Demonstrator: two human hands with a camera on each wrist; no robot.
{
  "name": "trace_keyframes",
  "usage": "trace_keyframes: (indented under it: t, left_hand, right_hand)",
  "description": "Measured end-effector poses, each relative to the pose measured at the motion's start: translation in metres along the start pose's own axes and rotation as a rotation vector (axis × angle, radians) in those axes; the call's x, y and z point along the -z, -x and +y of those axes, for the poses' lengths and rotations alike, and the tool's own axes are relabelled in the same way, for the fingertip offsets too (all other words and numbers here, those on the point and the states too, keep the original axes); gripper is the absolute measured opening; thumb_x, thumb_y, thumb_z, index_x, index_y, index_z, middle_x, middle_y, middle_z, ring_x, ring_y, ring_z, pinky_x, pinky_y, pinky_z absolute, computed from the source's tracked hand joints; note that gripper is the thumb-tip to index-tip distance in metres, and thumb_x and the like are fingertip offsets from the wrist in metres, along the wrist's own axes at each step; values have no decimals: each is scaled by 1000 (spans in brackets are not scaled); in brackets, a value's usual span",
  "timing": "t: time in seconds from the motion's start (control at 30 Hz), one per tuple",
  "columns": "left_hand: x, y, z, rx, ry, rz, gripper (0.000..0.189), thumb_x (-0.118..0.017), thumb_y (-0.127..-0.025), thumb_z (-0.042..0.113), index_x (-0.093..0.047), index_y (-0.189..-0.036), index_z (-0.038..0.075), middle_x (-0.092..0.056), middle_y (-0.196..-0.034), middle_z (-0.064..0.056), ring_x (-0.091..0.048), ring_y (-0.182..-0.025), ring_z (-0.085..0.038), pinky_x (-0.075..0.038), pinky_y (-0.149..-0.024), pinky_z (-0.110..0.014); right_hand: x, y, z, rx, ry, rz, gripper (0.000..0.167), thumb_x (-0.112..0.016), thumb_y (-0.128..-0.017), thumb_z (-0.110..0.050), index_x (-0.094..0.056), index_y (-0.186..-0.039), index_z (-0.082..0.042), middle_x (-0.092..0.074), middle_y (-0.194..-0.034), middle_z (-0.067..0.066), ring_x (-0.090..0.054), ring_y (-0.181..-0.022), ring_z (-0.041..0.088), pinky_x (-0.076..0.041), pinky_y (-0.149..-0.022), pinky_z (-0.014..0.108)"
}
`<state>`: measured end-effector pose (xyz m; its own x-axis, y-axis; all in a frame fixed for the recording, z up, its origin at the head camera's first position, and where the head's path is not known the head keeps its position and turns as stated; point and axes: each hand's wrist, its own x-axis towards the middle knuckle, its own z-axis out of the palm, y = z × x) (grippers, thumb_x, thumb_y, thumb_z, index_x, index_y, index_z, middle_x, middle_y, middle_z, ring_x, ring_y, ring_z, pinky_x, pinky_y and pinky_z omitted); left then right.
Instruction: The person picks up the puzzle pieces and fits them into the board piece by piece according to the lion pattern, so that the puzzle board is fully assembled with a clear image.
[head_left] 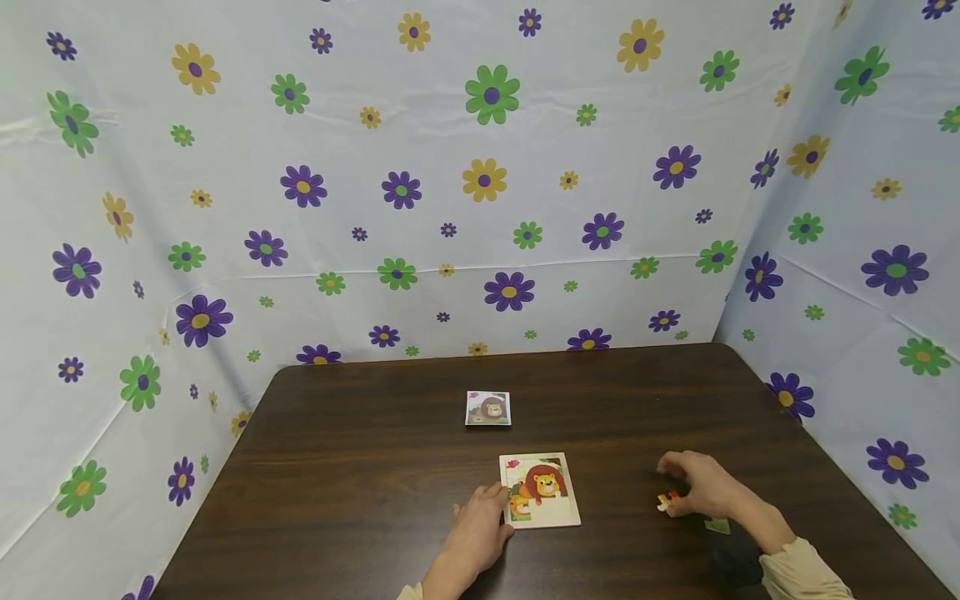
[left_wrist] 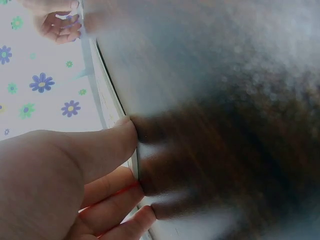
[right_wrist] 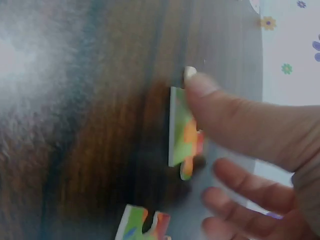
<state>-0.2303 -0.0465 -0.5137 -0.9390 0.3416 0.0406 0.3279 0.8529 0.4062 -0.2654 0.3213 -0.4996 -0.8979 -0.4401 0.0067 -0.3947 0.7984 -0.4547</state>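
A square wooden jigsaw board (head_left: 572, 500) lies on the table, its lion picture partly filled and bare wood showing at the lower right. My left hand (head_left: 476, 527) rests at the board's left side, with thumb and fingertips against the edge. Over to the right, my right hand (head_left: 705, 485) hovers low above a puzzle piece (right_wrist: 181, 130) coloured green and orange. The thumb overlaps that piece in the right wrist view, while the other fingers stand apart from it. Another puzzle piece (head_left: 717, 525), mostly green, lies beside the right wrist.
Behind the board lies a small card (head_left: 487, 408) printed with the lion picture. The dark wooden table (head_left: 360, 467) meets a flowered cloth (head_left: 420, 225) at the back, and the cloth continues along both sides.
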Motion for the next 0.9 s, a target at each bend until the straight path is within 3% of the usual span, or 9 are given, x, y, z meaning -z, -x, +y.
trace_keyframes:
  t: [0.23,0.37,0.67,0.9]
  left_hand:
    - [0,0,0,-4,-3,6,47,-78,-78,17,-64,-120,3,-62,-124,-13,-56,-114,-30,-43,-79,-69]
    - [-1,0,0,-1,-5,2,48,-78,-78,18,-63,-121,3,-61,-125,-13,-56,-114,-30,-43,-79,-69]
    - [-1,1,0,-9,3,17,48,-78,-78,16,-63,-121,3,-61,-125,-13,-56,-114,-31,-42,-79,-70]
    - [-1,0,-1,-4,-1,5,48,-77,-79,17,-63,-122,3,-61,-126,-13,-55,-115,-30,-42,-81,-69]
  right_hand:
    - [0,2,4,-18,-96,-37,36,-86,-66,-17,-57,-85,-10,-53,-77,-3,-48,-68,7,-40,-58,27]
    - [-3,0,2,-9,-81,-7,34,-86,-66,-16,-58,-84,-11,-52,-75,-4,-46,-67,5,-39,-57,26]
    - [-14,-11,-10,40,30,154,16,-80,-73,-13,-65,-74,-18,-53,-73,-11,-44,-66,1,-38,-57,25]
    - [-13,-28,-36,36,-74,149,9,-71,-82,-4,-65,-79,-10,-61,-74,-8,-48,-63,0,-42,-54,24]
